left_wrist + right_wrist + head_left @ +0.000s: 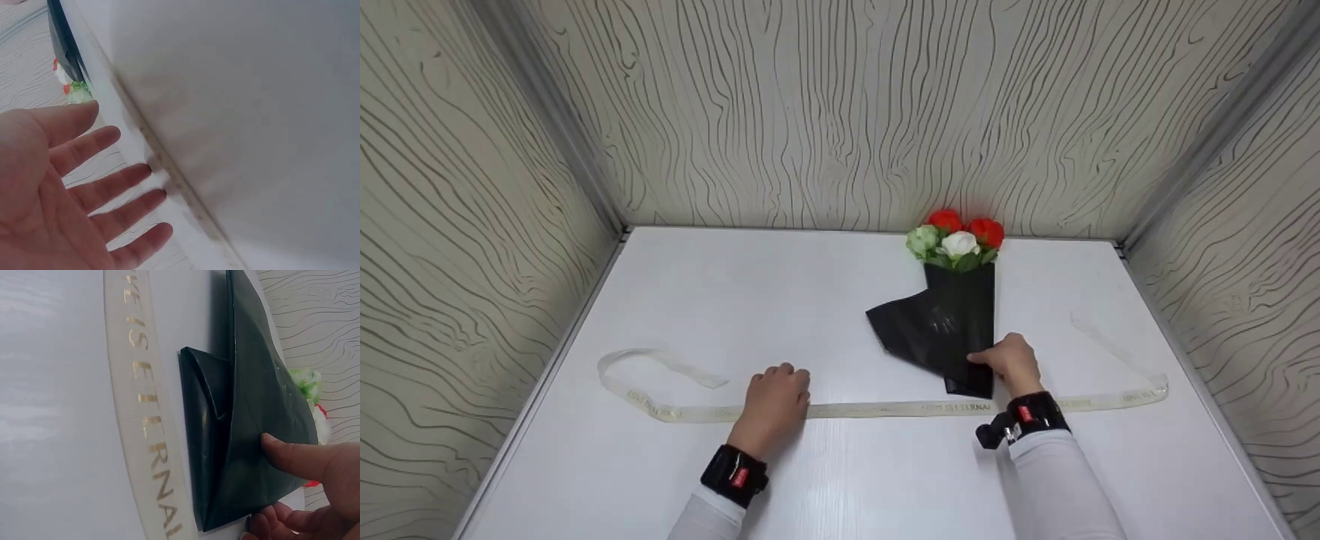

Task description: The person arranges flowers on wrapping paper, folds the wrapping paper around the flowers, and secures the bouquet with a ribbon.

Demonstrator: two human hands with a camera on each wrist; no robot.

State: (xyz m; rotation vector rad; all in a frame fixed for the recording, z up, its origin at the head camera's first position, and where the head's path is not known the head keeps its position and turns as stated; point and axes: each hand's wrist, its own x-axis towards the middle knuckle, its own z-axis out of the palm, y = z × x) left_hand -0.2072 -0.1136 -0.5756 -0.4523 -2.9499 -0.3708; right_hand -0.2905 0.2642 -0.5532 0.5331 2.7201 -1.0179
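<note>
A bouquet of artificial-looking flowers (960, 244), red, white and pale green, lies wrapped in black paper (960, 322) right of the table's middle. My right hand (1011, 361) grips the lower right edge of the wrap, thumb on top and fingers under the edge in the right wrist view. One loose flap of the wrap sticks out to the left. Just below it runs a cream ribbon (877, 409) with gold lettering, stretched across the table. Over the ribbon, left of the bouquet, is my left hand (775, 405), its fingers spread and holding nothing in the left wrist view.
The ribbon's left end (660, 356) curls back on the white table (735, 285); its right end (1117, 349) bends up toward the back. Patterned walls (825, 112) enclose the table at the back and both sides. Each wrist wears a black strap.
</note>
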